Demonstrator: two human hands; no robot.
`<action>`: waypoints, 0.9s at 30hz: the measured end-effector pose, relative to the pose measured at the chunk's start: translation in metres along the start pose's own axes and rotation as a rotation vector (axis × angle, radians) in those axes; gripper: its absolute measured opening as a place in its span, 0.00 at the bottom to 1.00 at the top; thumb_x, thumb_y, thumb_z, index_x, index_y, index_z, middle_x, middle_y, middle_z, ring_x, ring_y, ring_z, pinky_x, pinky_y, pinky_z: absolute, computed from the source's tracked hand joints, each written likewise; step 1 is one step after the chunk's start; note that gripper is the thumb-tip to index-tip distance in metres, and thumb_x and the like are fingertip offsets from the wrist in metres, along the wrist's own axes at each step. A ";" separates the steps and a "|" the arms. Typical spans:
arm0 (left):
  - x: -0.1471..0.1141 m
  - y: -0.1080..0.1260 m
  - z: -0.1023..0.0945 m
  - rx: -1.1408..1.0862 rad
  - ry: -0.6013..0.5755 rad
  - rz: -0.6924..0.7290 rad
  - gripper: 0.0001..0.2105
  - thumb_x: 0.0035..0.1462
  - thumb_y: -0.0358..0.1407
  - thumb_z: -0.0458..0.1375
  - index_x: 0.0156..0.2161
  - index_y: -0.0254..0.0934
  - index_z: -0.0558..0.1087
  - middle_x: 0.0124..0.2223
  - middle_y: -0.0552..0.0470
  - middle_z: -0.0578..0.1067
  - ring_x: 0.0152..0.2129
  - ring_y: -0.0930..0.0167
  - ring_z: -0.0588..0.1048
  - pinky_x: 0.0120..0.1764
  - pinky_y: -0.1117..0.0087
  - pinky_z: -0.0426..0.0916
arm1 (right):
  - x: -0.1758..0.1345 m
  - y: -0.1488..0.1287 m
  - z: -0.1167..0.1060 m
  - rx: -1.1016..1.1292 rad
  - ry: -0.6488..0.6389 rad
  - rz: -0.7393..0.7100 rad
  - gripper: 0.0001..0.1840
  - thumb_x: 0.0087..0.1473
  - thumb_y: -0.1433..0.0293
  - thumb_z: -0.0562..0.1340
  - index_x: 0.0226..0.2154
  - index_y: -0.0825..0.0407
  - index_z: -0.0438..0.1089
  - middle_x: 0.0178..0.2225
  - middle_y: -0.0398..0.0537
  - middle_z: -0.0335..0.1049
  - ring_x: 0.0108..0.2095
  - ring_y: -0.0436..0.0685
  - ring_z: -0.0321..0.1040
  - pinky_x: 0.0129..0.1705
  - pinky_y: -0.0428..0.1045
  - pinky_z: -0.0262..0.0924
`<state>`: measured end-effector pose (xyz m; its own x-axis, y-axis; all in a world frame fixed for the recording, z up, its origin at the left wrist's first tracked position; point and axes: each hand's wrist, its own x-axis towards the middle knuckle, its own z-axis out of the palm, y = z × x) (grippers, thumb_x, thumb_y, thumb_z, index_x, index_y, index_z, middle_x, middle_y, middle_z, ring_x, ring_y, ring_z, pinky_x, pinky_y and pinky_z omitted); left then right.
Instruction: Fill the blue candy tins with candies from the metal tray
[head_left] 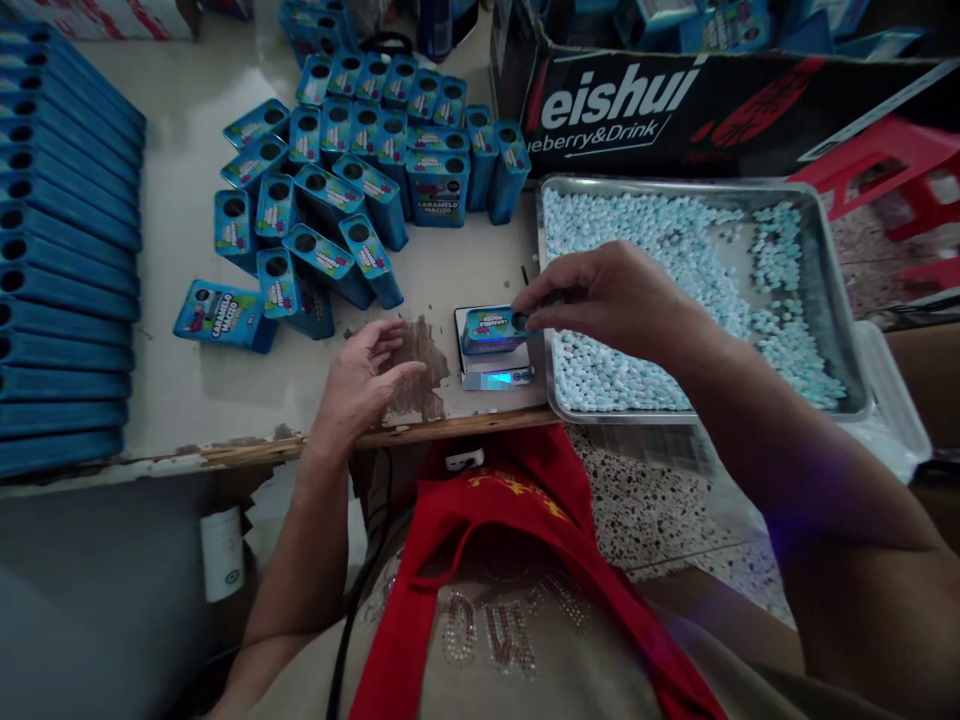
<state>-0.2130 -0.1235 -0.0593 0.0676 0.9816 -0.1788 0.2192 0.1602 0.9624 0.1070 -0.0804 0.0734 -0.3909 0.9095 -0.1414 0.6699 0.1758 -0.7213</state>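
Note:
A small digital scale [496,380] with a lit display lies near the table's front edge. On its platform rests a blue candy tin [491,332] on its side, its dark round opening to the right. My right hand [592,295] reaches over the tray's edge with fingertips pinched at that opening; what they hold is hidden, though a thin dark tip shows beside them. My left hand [367,375] is held open over the table edge, left of the scale, fingers curved and apart, holding nothing. Right of the scale, a metal tray [694,417] contains many pale blue candies [622,370].
Several upright blue tins [322,250] crowd the table behind my left hand, with one lying flat [225,315]. Stacked tins [67,260] line the left side. A black carton [720,115] of tins stands behind the tray, near a red plastic stool [885,165].

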 end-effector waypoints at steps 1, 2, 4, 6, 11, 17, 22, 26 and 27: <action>0.000 0.000 0.001 0.001 -0.001 -0.001 0.32 0.49 0.41 0.80 0.59 0.39 0.81 0.63 0.39 0.82 0.62 0.52 0.81 0.72 0.42 0.73 | -0.001 -0.001 0.001 0.000 0.026 0.009 0.15 0.61 0.54 0.75 0.42 0.46 0.90 0.34 0.48 0.82 0.37 0.61 0.77 0.40 0.55 0.67; 0.000 0.000 0.002 0.002 -0.002 -0.003 0.32 0.49 0.41 0.80 0.59 0.39 0.81 0.63 0.40 0.82 0.62 0.52 0.81 0.72 0.42 0.73 | -0.001 -0.002 0.001 -0.004 0.055 0.017 0.13 0.61 0.54 0.75 0.41 0.45 0.90 0.34 0.48 0.82 0.38 0.61 0.77 0.41 0.55 0.68; 0.000 0.002 0.003 -0.001 -0.003 -0.002 0.32 0.49 0.42 0.80 0.59 0.39 0.81 0.63 0.40 0.82 0.62 0.52 0.81 0.72 0.42 0.73 | -0.002 -0.003 0.000 -0.009 0.106 0.028 0.11 0.62 0.56 0.75 0.39 0.45 0.90 0.34 0.49 0.83 0.39 0.62 0.77 0.42 0.56 0.68; -0.001 0.004 0.003 -0.002 -0.001 0.004 0.31 0.49 0.43 0.80 0.58 0.39 0.81 0.63 0.40 0.82 0.62 0.52 0.81 0.73 0.43 0.73 | -0.004 0.001 -0.003 0.015 0.145 0.043 0.10 0.61 0.58 0.75 0.39 0.45 0.89 0.34 0.50 0.82 0.37 0.62 0.76 0.40 0.57 0.67; -0.002 0.007 -0.001 0.040 0.003 0.019 0.29 0.52 0.41 0.79 0.58 0.38 0.82 0.62 0.40 0.83 0.61 0.53 0.82 0.73 0.43 0.73 | -0.025 0.038 -0.019 0.158 0.147 0.193 0.13 0.58 0.61 0.74 0.43 0.51 0.88 0.30 0.49 0.80 0.31 0.57 0.70 0.37 0.56 0.63; -0.002 0.009 0.005 0.076 -0.004 0.019 0.28 0.52 0.40 0.79 0.58 0.39 0.83 0.60 0.41 0.83 0.60 0.53 0.82 0.72 0.44 0.74 | -0.058 0.087 -0.020 0.016 0.016 0.307 0.13 0.60 0.63 0.74 0.44 0.53 0.87 0.39 0.58 0.87 0.37 0.61 0.77 0.43 0.58 0.66; -0.003 0.014 0.019 0.083 -0.019 0.029 0.31 0.51 0.39 0.79 0.60 0.39 0.83 0.61 0.40 0.82 0.61 0.52 0.81 0.70 0.45 0.76 | -0.063 0.101 -0.013 -0.282 0.055 0.240 0.10 0.61 0.62 0.75 0.45 0.45 0.88 0.41 0.54 0.86 0.34 0.63 0.75 0.41 0.58 0.63; -0.005 0.019 0.026 0.112 -0.020 0.068 0.31 0.51 0.39 0.78 0.61 0.39 0.83 0.62 0.40 0.82 0.61 0.53 0.81 0.70 0.46 0.76 | -0.063 0.113 0.001 -0.307 0.073 0.181 0.12 0.57 0.58 0.79 0.43 0.42 0.87 0.41 0.53 0.84 0.38 0.67 0.77 0.40 0.58 0.64; -0.006 0.021 0.026 0.124 -0.018 0.078 0.31 0.51 0.39 0.78 0.62 0.39 0.83 0.61 0.41 0.82 0.60 0.53 0.81 0.70 0.46 0.76 | -0.064 0.115 0.006 -0.312 0.053 0.169 0.13 0.57 0.57 0.79 0.44 0.41 0.87 0.40 0.52 0.84 0.38 0.67 0.77 0.40 0.58 0.64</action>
<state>-0.1831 -0.1290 -0.0434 0.1061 0.9884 -0.1088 0.3309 0.0681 0.9412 0.2054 -0.1203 -0.0042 -0.2305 0.9525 -0.1993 0.8860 0.1207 -0.4477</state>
